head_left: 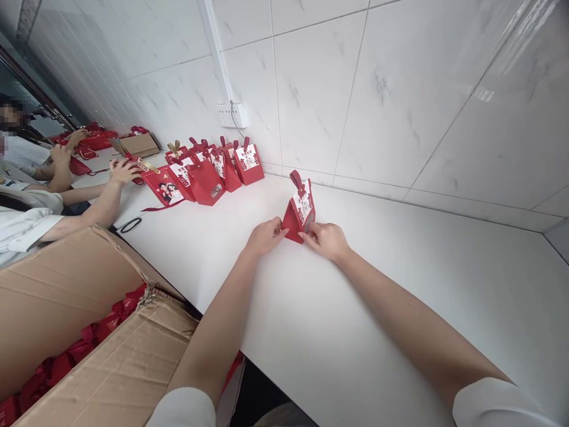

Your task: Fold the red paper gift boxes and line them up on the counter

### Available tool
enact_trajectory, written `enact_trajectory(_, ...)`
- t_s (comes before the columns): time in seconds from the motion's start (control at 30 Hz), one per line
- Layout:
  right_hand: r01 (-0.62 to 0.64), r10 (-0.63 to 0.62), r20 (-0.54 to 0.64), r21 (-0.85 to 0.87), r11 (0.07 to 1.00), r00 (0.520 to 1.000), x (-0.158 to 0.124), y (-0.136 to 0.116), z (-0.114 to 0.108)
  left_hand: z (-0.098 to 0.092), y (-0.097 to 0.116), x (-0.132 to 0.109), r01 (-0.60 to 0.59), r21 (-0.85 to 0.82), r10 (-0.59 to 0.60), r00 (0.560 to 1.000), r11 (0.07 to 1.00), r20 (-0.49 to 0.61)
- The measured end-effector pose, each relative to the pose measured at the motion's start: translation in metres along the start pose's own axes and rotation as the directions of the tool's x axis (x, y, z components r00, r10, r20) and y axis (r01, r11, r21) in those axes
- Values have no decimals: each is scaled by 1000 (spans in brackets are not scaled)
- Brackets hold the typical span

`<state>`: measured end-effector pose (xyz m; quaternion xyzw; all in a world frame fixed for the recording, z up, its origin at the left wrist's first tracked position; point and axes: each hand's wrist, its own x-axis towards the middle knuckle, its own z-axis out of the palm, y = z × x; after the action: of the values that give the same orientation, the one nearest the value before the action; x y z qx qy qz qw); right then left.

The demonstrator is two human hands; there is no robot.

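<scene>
Red box [300, 209] stands upright on white counter [355, 332], mid-scene, near tiled wall [400, 89]; handle loop up, printed card face toward camera. L hand [265, 236] at its left lower corner, fingers pinched on the red card. R hand [326, 239] at right lower edge, fingers [307, 236] gripping likewise. Grip from both sides at base prob. keeps it square & upright, as nothing else props it. Far left: row of boxes [208, 172] lined along wall, well apart from this one, likely parked clear of the hands. Near left: open carton [111, 362] w/ red pieces inside, beside L arm. Far left edge: co-worker's hand [122, 172] on another red piece. Socket [232, 114] on wall above row.
</scene>
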<state>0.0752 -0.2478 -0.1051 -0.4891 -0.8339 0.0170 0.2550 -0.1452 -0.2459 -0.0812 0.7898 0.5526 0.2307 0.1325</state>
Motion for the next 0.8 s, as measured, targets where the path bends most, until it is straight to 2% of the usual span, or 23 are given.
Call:
enact_trajectory(0.17,-60,64,38,-93,994,997,2,-2,4,4,13,0,-96,242,86,995,966,54)
enact_trajectory(0.33,-94,99,40,-119,988,994,3,3,6,12,25,1,-97,431,80,995,897,57)
enact_trajectory(0.6,-78,85,66,-94,992,994,2,5,8,23,30,7,2,431,3,1000,902,-11)
enact_trajectory(0.8,-76,82,99,-68,995,992,3,10,6,22,29,9,-4,418,7,1000,908,-4)
